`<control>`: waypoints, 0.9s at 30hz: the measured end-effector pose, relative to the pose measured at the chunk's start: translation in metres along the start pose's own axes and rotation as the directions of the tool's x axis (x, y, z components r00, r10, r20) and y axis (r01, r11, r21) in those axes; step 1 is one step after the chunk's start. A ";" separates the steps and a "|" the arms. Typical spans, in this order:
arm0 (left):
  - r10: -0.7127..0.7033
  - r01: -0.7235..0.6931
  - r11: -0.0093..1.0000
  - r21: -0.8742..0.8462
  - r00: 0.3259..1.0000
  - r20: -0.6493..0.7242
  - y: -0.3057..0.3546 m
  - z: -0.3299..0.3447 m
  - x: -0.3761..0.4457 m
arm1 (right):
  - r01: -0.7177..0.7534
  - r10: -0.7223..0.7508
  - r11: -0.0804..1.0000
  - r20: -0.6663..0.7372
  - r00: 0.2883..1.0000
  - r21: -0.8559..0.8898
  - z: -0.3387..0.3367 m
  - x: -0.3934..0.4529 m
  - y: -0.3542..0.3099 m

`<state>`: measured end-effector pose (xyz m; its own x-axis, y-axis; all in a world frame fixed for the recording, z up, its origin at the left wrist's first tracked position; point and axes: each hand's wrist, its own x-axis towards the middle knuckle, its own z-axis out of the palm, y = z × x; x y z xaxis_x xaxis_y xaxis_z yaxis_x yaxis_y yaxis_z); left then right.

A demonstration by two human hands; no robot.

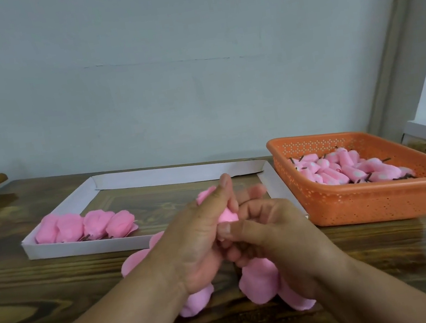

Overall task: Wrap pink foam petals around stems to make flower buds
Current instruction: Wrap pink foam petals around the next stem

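Work surface: a dark wooden table (59, 294), with all stock and output laid out on it. Items follow from largest to smallest.

Shallow white tray (85, 249), at 10 o'clock from the hands. It holds a row of four finished pink buds (84, 226) along its near left edge; the rest of its floor is bare wood grain. Judged by this, output so far is small.

Orange basket (382, 200), at 2 o'clock from the hands. It holds a heap of pink foam cores on dark stems (348, 169), too many to count. These appear to be unwrapped stock, so most of the task remains.

Left hand (200, 245): fingers and thumb closed around the bud in progress (226, 215), thumb pointing up toward 12 o'clock.

Right hand (271, 233): fingers curled in against the same bud from the 3 o'clock side, thumb pressing at its base. The bud sits between both hands, above the table, near the tray's front right corner. Its stem is hidden.

Loose foam petals (257, 283) lie on the table under and around the hands, from 9 o'clock round to 5 o'clock. Whether the current wrap is nearly closed cannot be determined.
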<state>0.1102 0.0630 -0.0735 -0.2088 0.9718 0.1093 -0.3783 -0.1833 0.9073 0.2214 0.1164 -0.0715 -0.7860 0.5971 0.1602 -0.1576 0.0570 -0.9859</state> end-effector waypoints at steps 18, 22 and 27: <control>0.206 0.446 0.059 0.893 0.870 -0.448 0.072 -0.125 0.053 | 0.074 -0.281 0.832 -0.302 0.911 -0.550 -0.062 0.026 0.001; 0.177 0.459 -0.122 0.880 0.882 -0.436 0.059 -0.139 0.062 | 0.093 -0.306 0.819 -0.294 0.905 -0.566 -0.064 0.026 0.000; 0.182 0.435 -0.148 0.888 0.895 -0.408 0.049 -0.144 0.062 | 0.084 -0.296 0.812 -0.284 0.912 -0.577 -0.064 0.027 0.002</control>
<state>-0.0516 0.0924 -0.0806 -0.6233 0.7759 0.0974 0.7662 0.5811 0.2743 0.2384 0.1839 -0.0720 -0.5008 0.7547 0.4239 0.1509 0.5584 -0.8157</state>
